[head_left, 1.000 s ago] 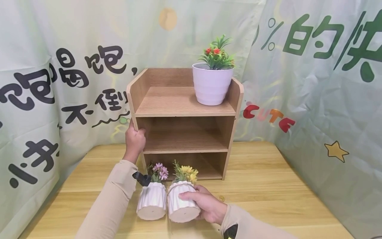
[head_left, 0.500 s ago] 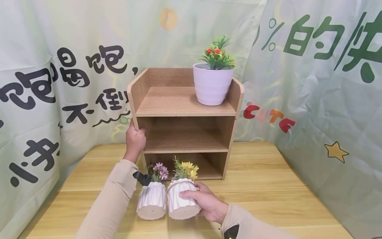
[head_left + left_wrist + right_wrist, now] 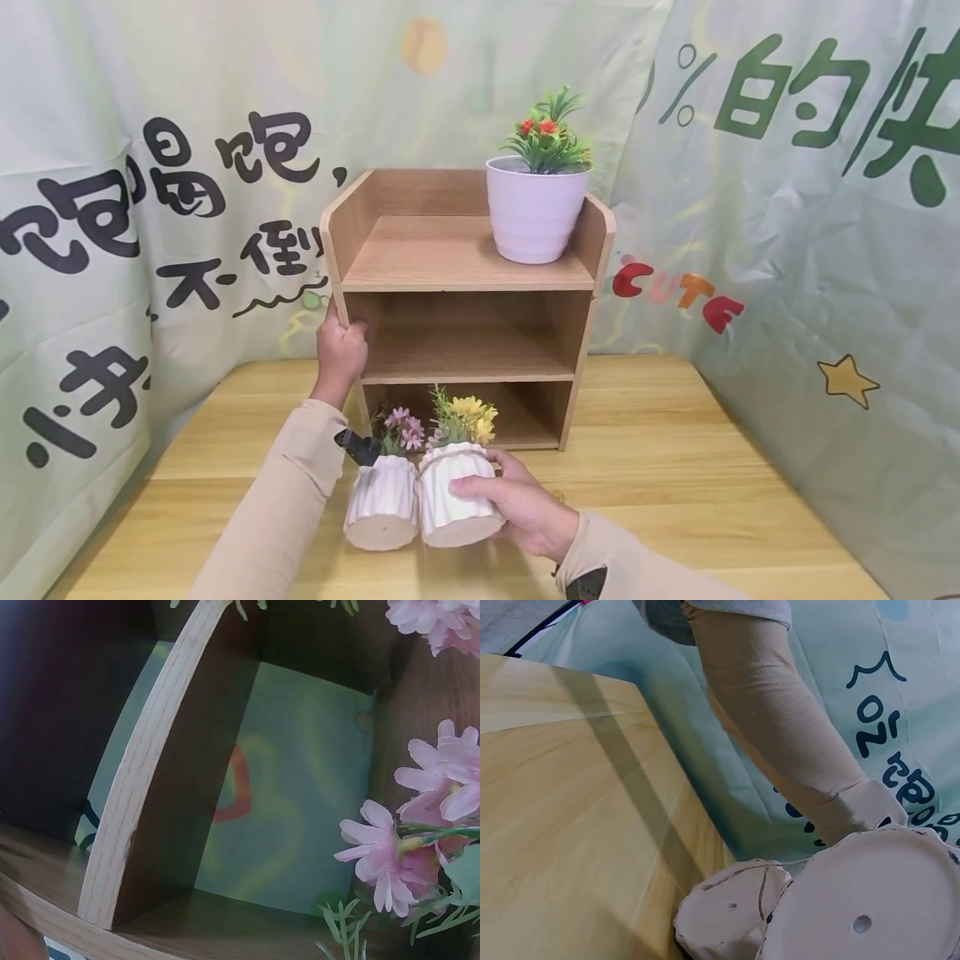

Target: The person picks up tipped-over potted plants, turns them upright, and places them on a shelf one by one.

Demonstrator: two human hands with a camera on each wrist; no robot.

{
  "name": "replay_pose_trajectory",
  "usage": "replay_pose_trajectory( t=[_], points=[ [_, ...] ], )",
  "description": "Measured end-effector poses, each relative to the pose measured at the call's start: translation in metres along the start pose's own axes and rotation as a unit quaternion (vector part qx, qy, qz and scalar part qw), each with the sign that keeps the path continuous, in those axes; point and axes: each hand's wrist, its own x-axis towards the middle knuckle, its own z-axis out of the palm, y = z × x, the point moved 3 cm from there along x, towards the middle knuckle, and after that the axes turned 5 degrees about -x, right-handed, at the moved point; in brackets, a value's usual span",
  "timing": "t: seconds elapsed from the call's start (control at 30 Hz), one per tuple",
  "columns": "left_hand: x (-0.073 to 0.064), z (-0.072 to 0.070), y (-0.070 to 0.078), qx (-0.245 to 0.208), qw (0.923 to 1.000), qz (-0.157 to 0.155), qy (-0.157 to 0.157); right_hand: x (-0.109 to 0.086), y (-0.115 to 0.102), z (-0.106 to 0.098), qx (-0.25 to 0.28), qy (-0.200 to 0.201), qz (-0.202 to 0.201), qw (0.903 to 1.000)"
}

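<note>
Head view, starting closest in: what's the right hand (image 3: 525,504) got?

It's holding the yellow-flower pot (image 3: 444,504), thumb across the front of the white wall, the other fingers mostly hidden round the side. Pot's tipped, base toward the person, in front of the shelf (image 3: 420,250). Looks lifted off the table (image 3: 660,475), though I wouldn't swear to it.

Heavy, you reckon?

Nah, my guess is light to middling, easy one-handed. Wall looks hard, like ceramic or plaster, so I'd treat the rim and base as chippable. Bit smooth, but those pleats should give the thumb something to bite on.

So grab it where?

Right there, mid-wall. Wouldn't trust the string (image 3: 763,894) as a handle, and the yellow flowers (image 3: 474,414) look soft, they'd probably bend or pull out.

And its neighbour?

Purple-flower pot (image 3: 381,496), just to the left, base also toward the person. Can't tell if the two touch, so watch for a knock.

Left hand (image 3: 341,350)?

Further back, wrapped round the shelf's left side. Stiff board, should brace well.

Past that?

Bigger white pot (image 3: 534,218) with red flowers (image 3: 547,127), upright on top at the right end, then a printed curtain (image 3: 787,208) behind.
</note>
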Motion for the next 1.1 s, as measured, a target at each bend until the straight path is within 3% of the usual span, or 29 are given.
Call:
replay_pose_trajectory(
  t=[0.17,0.5,1.1],
  points=[
    [0.000,0.000,0.001,0.001,1.0000,-0.002,-0.003,-0.002,-0.005,0.001,0.014,-0.014,-0.010,0.9998],
    [-0.002,0.000,0.001,0.001,0.9999,-0.011,-0.007,-0.005,-0.011,0.003,-0.019,0.001,-0.017,0.9997],
    [0.000,0.000,0.001,0.004,0.9999,-0.009,-0.006,-0.010,-0.029,0.006,-0.022,-0.004,-0.054,0.9983]
  ],
)
